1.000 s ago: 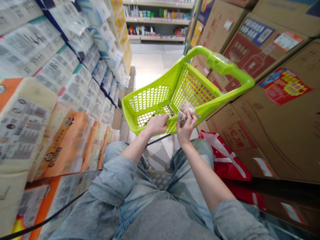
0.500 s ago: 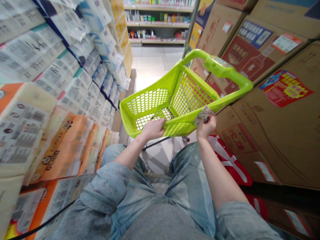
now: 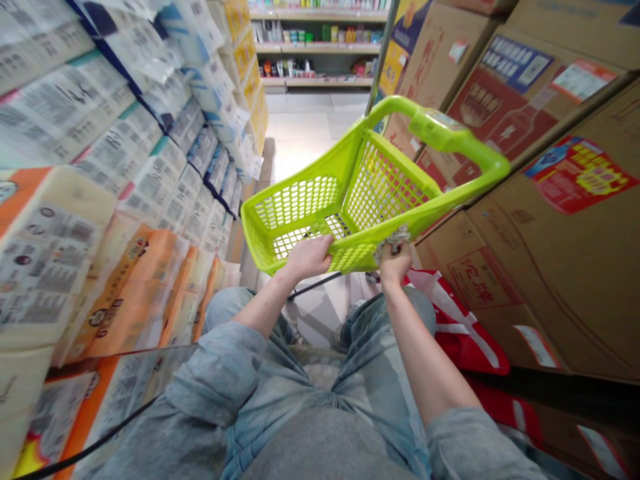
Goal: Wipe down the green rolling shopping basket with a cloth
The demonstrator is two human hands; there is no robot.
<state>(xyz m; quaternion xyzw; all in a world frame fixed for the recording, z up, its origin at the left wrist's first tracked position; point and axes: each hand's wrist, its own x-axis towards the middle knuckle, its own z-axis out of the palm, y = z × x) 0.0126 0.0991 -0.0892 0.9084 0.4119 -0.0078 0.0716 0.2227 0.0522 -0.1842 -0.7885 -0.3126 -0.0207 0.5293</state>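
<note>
A lime-green plastic shopping basket [image 3: 300, 200] with a curved handle [image 3: 450, 140] hangs tilted in front of me in a narrow shop aisle. My left hand [image 3: 310, 257] grips the basket's near rim, fingers curled over the edge. My right hand [image 3: 395, 261] is closed around a crumpled greyish cloth [image 3: 393, 239] and presses it against the basket's near right rim. The basket holds nothing that I can see. My knees in light denim are below the hands.
Stacked packs of tissue paper [image 3: 125, 180] line the left side. Brown cardboard boxes [image 3: 550, 220] are stacked on the right, with a red bag [image 3: 465, 333] at their foot. A tiled floor [image 3: 300, 133] runs ahead to far shelves [image 3: 315, 50] of small goods.
My right hand with the cloth slid right along the basket rim, then came back a little to the left. My left hand kept its grip on the rim.
</note>
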